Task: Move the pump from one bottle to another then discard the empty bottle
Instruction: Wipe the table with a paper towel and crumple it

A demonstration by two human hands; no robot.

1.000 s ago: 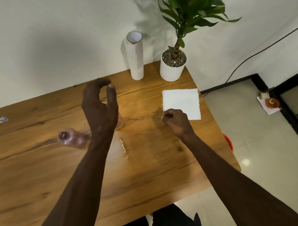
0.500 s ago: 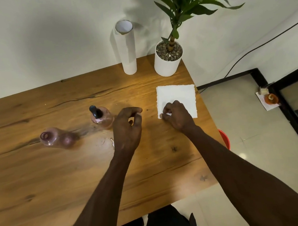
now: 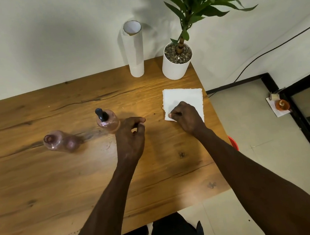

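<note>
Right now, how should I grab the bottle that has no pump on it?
Grip the open bottle round its body, coming down from above with your left hand, the nearer one. It appears to lean with its open mouth toward the left, so fingers wrapped around the middle should hold better than a pinch at the rim. Its outline is blurred, so judge the tilt as you reach.

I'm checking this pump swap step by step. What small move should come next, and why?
Probably lift the white paper napkin that the right hand pinches at its near corner and wipe the wet smear on the wooden table. The black pump already sits in the upright pink bottle; the left hand holds nothing.
</note>
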